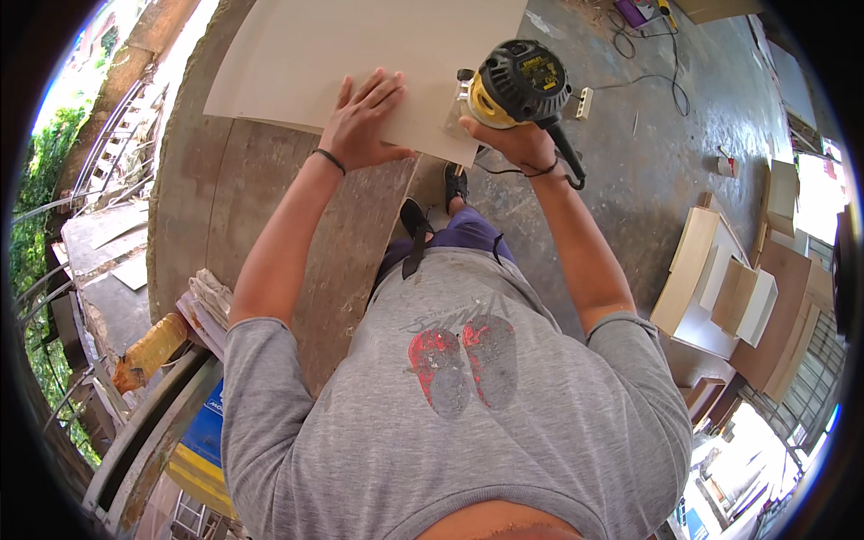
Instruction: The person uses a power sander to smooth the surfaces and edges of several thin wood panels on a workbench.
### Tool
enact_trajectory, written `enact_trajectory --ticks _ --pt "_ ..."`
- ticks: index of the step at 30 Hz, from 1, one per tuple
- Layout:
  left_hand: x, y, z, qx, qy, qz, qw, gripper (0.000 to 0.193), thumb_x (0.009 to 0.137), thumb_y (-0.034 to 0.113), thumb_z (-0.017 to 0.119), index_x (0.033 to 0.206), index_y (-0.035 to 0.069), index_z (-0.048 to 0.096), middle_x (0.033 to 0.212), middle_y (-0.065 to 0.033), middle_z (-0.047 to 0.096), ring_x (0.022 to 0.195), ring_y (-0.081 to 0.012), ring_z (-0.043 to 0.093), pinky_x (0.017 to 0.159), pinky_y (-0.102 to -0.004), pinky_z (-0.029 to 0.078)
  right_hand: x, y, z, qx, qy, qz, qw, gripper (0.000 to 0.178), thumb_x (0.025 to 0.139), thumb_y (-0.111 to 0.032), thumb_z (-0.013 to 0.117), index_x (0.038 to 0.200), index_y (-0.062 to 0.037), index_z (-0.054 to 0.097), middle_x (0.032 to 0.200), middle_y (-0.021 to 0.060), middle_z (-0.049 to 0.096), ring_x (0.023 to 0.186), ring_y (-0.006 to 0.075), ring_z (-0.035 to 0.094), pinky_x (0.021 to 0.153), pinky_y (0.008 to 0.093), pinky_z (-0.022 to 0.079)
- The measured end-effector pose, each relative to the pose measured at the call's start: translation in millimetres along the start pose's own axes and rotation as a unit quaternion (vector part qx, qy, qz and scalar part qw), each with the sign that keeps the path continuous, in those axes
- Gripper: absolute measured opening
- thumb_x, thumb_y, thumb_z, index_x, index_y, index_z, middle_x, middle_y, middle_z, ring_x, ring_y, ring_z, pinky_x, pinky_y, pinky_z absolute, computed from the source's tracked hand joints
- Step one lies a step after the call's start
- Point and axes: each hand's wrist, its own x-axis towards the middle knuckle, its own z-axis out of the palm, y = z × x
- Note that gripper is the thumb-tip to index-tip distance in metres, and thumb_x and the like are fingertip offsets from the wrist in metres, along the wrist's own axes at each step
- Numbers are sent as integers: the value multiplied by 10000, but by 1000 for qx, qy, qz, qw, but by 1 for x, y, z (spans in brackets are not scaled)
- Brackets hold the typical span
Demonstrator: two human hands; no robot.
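A pale, flat board (297,63) lies on a worn wooden workbench (261,171). My left hand (364,121) rests flat on the board near its close edge, fingers spread and thumb out to the right. In my right hand (513,142) is a black and yellow trim router (522,83), gripped round its lower body. The router stands at the board's right edge, with its clear base plate over the corner. My right palm and most of its fingers are hidden beneath the tool. Its bit cannot be clearly made out.
The router's black cord hangs beside my right wrist. On the concrete floor (612,198) lie a white power strip (585,103), a dark cable and a purple item (635,13). Wooden box pieces (697,270) stand at the right, with a small white tub (726,166) beyond them.
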Motion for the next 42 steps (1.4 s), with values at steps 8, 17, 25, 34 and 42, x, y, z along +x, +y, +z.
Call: enact_trajectory --ticks 8,17,25,34,42 --pt "-1 1 0 8 -1 1 1000 954 623 551 797 1410 129 462 1545 -18 345 1458 -241 248 1171 -580 140 1 -11 -3 9 16 17 1000 495 719 -297 847 1108 -51 663 1025 67 706 937 169 674 845 320 543" --pt "-2 0 4 10 22 6 1000 932 621 557 795 1392 139 480 1532 -8 359 1445 -243 277 1163 -600 164 1 -16 -2 7 30 16 999 491 701 -288 854 1092 -54 671 1011 61 709 932 165 678 841 321 545" --pt "-2 2 0 1 1 4 1000 954 636 543 790 1426 131 448 1546 -23 348 1457 -247 254 1170 -577 138 12 -14 -8 2 51 27 998 514 674 -351 858 1071 -77 681 1011 66 718 914 178 690 813 324 551" --pt "-2 1 3 5 28 22 999 923 651 580 765 1409 138 477 1521 -5 388 1443 -248 284 1173 -576 154 27 0 -10 7 77 -19 997 516 665 -366 867 1049 -71 689 1001 70 721 914 194 694 820 335 549" --pt "40 27 17 -49 62 -194 978 772 860 601 567 1442 116 423 1554 -99 319 1459 -303 234 1139 -630 111 28 -1 -12 10 29 42 999 504 704 -359 848 1079 -66 683 1056 82 716 971 187 684 853 324 539"
